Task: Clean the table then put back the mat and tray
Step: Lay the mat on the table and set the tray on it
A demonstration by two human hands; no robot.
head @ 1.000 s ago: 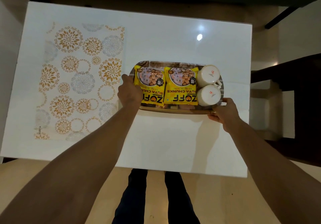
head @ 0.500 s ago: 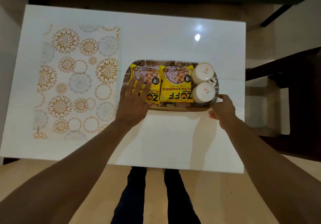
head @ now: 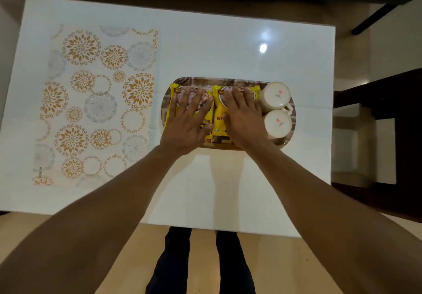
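Both arms are extended forward; the left hand and right hand are laid flat, fingers spread, on two yellow packets. The tray is seen on the white table, right of the mat.

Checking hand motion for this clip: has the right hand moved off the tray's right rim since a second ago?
Yes. The right hand has moved left and inward from the tray rim, and now lies flat on the right yellow packet, beside the cups.
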